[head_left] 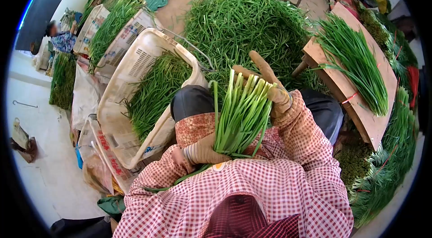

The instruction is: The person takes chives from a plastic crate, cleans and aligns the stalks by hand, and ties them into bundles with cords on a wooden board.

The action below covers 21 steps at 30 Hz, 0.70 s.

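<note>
A bunch of garlic chives stands in front of my chest, pale stem ends up and leaves down. My left hand, in a tan work glove, is wrapped round its lower part. One stem at the bunch's left side stands a little apart. My right hand, also gloved, is open at the upper right of the bunch. Its fingers are stretched out behind the stem tips, and its thumb side is close against the stems. Whether the right palm touches the stems I cannot tell.
A large heap of loose chives lies ahead. At the left stands a white plastic crate with greens inside. To the right, a tied bunch rests on a wooden board. A person is at the far left.
</note>
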{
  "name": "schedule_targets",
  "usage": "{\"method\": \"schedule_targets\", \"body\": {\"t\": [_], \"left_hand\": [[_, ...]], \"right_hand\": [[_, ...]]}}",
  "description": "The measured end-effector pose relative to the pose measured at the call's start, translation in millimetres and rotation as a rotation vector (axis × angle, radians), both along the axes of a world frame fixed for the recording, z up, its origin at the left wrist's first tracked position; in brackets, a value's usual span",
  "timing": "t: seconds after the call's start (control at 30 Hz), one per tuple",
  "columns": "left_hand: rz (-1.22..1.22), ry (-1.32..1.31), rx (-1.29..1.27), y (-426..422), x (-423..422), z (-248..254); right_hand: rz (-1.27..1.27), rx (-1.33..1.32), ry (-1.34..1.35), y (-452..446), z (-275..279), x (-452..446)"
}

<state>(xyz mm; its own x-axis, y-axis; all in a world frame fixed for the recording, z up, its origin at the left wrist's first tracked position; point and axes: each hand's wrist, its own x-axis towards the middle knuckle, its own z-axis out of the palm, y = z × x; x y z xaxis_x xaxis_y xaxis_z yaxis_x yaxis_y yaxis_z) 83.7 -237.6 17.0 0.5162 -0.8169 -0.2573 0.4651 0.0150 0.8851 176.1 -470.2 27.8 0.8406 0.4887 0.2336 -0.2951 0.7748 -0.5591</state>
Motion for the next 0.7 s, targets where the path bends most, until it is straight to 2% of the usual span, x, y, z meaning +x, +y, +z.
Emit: {"method": "schedule_targets", "body": {"t": [0.03,0.13,0.2,0.27,0.33,0.4,0.47,0.57,0.6,0.63,0.67,0.7], "left_hand": [[-0.084,-0.104,0.042,1.7,-0.7,-1.7],[-0.088,-0.11,-0.055,-12.1,4.7,16.0],[-0.113,-0.095,-0.055,-15.9,8.2,18.6],[-0.144,-0.073,-0.058,-20.7,10.4,19.8],[-0.175,-0.373,-0.007,-26.1,13.0,19.4],[-0.202,-0.431,-0.016,-29.6,13.7,13.8],[-0.224,-0.497,-0.028,-34.2,16.3,13.0],[-0.177,-0.091,-0.122,-39.0,18.1,17.8],[-0.178,-0.094,-0.13,-38.9,23.6,18.8],[-0.206,-0.02,-0.105,-37.3,34.8,20.2],[-0.234,0.052,-0.08,-38.0,46.8,24.2],[-0.06,0.132,-0.057,-45.3,56.7,62.5]], "right_hand": [[0.008,-0.004,0.003,0.5,2.5,-0.4],[0.055,-0.061,0.101,2.2,25.9,-5.9],[-0.042,-0.269,0.258,-0.1,36.1,-13.0],[-0.126,-0.268,0.295,0.0,27.4,-16.4],[-0.063,-0.233,0.277,-7.7,17.4,-17.6],[-0.069,-0.224,0.265,-9.6,13.5,-23.3],[-0.197,-0.058,0.21,-6.7,15.2,-30.8],[-0.222,-0.043,0.21,-14.0,10.9,-33.5],[-0.247,-0.043,0.183,-17.3,11.2,-32.4],[-0.275,-0.028,0.028,-21.4,7.1,-18.3],[-0.432,-0.17,-0.068,-26.9,29.2,-12.7],[-0.559,-0.366,0.03,-36.6,57.2,-7.1]]}}
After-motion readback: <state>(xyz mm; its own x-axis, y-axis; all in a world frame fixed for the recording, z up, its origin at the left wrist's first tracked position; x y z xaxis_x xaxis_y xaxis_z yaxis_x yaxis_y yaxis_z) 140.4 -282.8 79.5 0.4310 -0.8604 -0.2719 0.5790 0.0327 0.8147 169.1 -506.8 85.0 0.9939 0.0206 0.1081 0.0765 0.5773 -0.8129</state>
